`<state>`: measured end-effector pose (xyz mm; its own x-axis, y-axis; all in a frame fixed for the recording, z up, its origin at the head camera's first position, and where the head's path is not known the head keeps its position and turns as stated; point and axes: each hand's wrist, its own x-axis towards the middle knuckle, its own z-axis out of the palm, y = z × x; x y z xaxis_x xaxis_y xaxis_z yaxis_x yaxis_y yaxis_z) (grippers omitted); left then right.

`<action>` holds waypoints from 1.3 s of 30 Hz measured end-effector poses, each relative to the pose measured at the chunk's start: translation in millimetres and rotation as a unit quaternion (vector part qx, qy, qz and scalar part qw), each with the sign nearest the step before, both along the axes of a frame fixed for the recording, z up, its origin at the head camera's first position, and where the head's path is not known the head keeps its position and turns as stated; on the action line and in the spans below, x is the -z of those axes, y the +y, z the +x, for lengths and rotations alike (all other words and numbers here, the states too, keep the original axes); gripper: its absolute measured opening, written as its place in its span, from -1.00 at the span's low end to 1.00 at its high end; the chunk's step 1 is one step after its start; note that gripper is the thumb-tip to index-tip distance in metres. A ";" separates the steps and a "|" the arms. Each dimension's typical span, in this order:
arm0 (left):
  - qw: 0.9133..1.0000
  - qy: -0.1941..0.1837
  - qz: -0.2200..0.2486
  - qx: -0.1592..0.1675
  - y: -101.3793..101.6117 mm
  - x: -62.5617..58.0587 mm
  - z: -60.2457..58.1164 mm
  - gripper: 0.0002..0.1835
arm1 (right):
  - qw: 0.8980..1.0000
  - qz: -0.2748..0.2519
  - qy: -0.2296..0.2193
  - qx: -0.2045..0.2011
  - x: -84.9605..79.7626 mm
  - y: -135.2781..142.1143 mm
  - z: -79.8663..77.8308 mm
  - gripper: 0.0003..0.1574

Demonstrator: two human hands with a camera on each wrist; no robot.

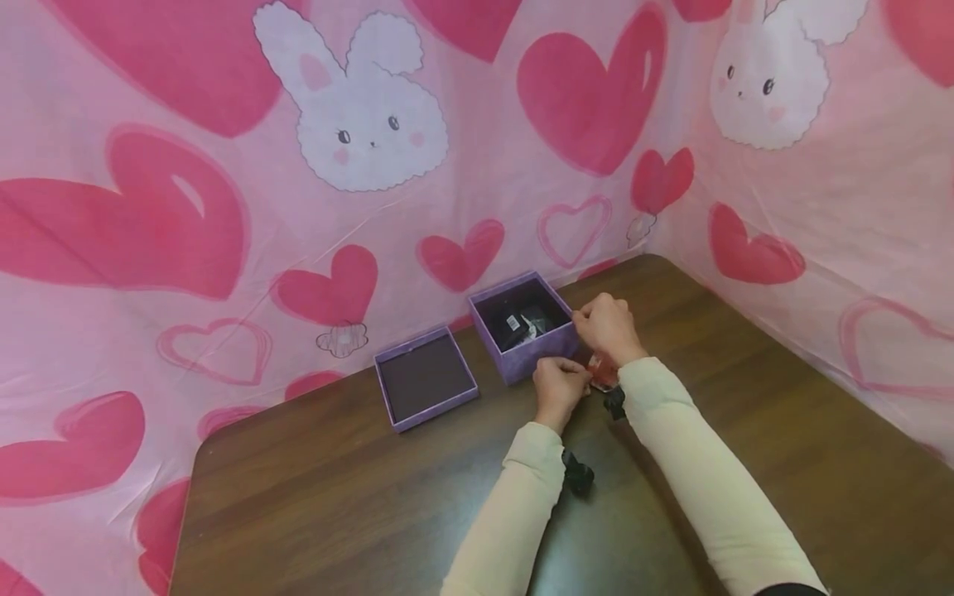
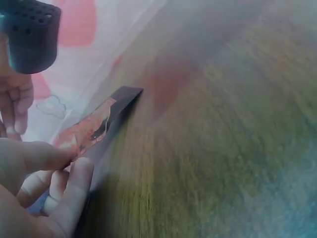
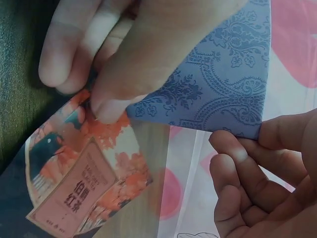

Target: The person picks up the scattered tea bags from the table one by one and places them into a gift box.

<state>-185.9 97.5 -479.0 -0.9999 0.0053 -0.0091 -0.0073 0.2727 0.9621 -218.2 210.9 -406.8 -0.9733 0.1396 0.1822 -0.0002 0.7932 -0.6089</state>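
Observation:
My left hand (image 1: 561, 389) pinches a tea sachet (image 3: 81, 173) between thumb and fingertips. The sachet is flat, with orange leaves and a pink label reading "Earl Grey black tea". In the left wrist view its thin dark edge tilts out past the fingertips. A purple patterned box (image 1: 532, 354) stands uncovered just beyond that hand. At the box's right corner, my right hand (image 1: 609, 327) grips the rim, its thumb and fingers on either side in the right wrist view. Inside lie dark packages (image 1: 514, 327), one bearing a white barcode label.
The purple lid (image 1: 425, 377) lies to the left of the box with its dark inside facing up. Both stand near the back edge of the brown wooden table (image 1: 320, 497). A pink cloth (image 1: 484, 190) with hearts and rabbits hangs right behind.

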 end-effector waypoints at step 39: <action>0.989 -0.063 0.096 0.092 -102.0 -61.3 8.6 -0.92 | 1.000 0.003 -0.023 -0.008 -6.3 0.8 -1.8 -0.37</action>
